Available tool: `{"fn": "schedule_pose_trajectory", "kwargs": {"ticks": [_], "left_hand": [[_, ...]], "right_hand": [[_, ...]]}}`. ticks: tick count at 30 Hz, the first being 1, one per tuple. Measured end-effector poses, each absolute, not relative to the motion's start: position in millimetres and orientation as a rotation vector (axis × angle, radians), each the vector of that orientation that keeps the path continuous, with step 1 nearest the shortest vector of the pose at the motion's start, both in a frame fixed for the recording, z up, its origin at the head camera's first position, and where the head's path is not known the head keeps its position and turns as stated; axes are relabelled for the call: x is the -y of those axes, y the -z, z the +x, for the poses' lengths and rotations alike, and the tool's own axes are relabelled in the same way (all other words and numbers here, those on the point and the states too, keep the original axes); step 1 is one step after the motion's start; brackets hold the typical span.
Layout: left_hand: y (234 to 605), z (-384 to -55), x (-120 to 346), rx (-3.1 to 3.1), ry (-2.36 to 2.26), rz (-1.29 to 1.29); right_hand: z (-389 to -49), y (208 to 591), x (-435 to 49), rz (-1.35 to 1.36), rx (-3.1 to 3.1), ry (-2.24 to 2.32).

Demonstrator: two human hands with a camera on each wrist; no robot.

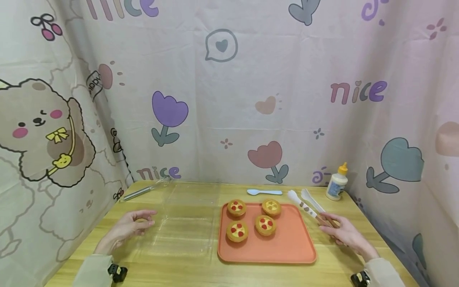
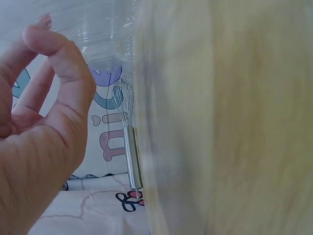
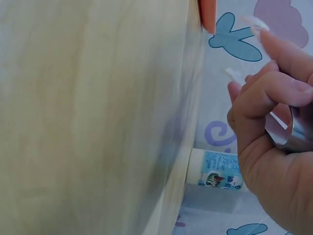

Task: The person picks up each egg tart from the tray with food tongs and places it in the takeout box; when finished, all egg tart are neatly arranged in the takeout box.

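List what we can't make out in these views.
- Bottle: label wording too small to read, head view.
- Its yellow cap: right wrist view, hidden behind the right hand.
- Tongs: metal end, head view, covered by the right hand.
- Tray: right wrist view, mostly cut off by the top edge.
- Clear container: left wrist view, cut off by the top edge.

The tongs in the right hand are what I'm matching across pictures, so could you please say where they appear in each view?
Head: the tongs are right of centre, below mid-height, in the right hand.
Left wrist: not in it.
Right wrist: at the right, partly hidden by the fingers; white tips and metal bend show.
Shared landmark: the wooden table, in all three.
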State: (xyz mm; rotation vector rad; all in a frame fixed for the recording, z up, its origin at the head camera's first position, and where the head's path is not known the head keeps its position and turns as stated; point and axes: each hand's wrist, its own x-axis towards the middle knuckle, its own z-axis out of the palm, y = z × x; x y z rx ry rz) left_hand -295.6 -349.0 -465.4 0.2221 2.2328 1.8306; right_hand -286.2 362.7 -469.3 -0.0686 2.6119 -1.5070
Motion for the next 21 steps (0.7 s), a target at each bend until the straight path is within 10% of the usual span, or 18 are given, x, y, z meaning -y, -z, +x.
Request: {"fn": "schedule_pose_trajectory", "kwargs": {"ticks": [21], "left_hand": [[465,-296,349,-2.281,-1.778,0.176]], "right_hand": [[-286,464,-348,-0.26,-2.638,1.509]]}}
